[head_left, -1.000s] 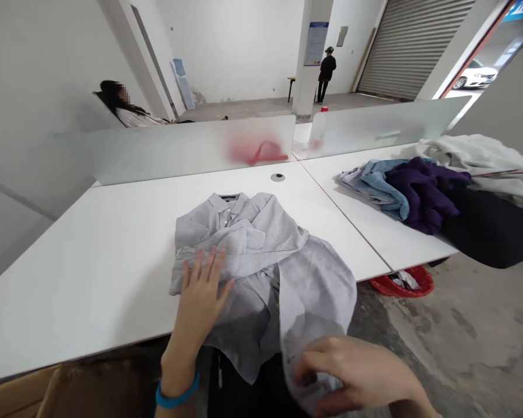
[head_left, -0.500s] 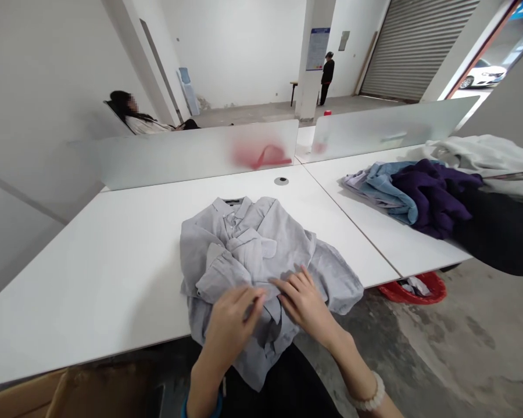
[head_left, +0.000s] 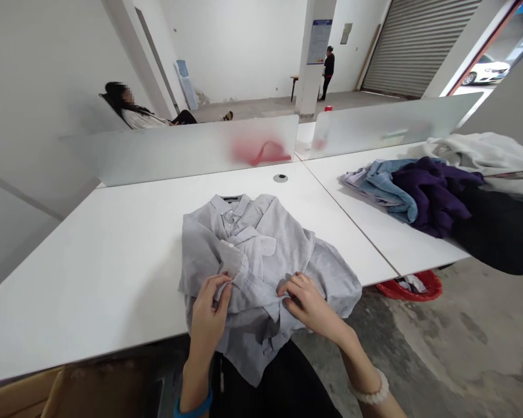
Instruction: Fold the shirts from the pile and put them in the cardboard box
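A grey button-up shirt (head_left: 283,238) lies on the white table (head_left: 126,261), its collar toward the far side and its lower hem hanging over the front edge. One sleeve is folded across the shirt's front, with its cuff near the middle. My left hand (head_left: 210,305) pinches the cloth of that sleeve on the left between thumb and fingers. On the right, my right hand (head_left: 307,299) grips a fold of the same shirt, fingers curled and thumb beneath. The cloth inside both pinches is partly hidden by the fingers.
Piled clothes, including a purple garment (head_left: 436,194) and a blue one (head_left: 387,186), lie on the right-hand table. Frosted dividers (head_left: 200,148) edge the far side. A red-lined bin (head_left: 431,290) stands below right; a cardboard box (head_left: 21,392) is below left. Two people are beyond.
My left hand has moved left and taken hold of the sleeve, which has shifted. My right hand has curled from outstretched fingers into a pinch on the cloth.
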Tool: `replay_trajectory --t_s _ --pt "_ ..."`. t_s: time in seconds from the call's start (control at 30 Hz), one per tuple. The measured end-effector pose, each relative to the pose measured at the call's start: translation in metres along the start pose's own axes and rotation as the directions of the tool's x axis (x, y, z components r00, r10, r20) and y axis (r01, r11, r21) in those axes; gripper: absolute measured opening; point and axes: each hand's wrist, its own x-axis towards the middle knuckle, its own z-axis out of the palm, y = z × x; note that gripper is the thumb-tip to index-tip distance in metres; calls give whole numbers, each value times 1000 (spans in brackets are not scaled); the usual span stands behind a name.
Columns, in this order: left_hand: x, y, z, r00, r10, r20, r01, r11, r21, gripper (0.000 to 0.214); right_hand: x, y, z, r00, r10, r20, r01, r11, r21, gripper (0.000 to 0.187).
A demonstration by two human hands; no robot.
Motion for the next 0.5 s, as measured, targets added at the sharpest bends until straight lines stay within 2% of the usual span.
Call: replay_trajectory --t_s 0.07,0.13,0.2,0.23,0.27,0.33,0.4,0.47,0.5 --pt "-10 12 -3 996 93 17 -92 996 -12 12 -3 -2 -2 1000 22 -11 -21 999 33 25" --pt "-18 25 -7 980 192 55 -192 981 -17 12 -6 -7 -3 999 33 -40 -28 994 108 37" --pt "-25 39 -9 951 281 126 -277 960 -49 16 -9 -14 -1 997 31 -69 -15 975 224 61" --pt "-27 46 -9 933 320 165 -311 947 -81 18 -9 -19 0 996 35 -82 -11 959 285 69" --pt "-28 52 -9 915 351 199 -331 935 -124 19 -8 -23 2 994 45 -95 -10 941 338 69" --pt "-27 60 -8 901 373 222 -323 918 -231 22 -5 -30 2 992 64 -111 -14 918 397 49" --pt "-21 59 -6 933 312 178 -254 924 -286 25 -3 -32 -3 995 33 -92 8 913 409 24" --pt "-12 49 -3 969 191 154 -155 963 -222 24 -5 -26 -14 997 4 -71 25 912 410 16" --pt "-7 41 -1 979 124 164 -99 984 -150 26 -7 -20 -22 995 38 -94 6 908 420 16"
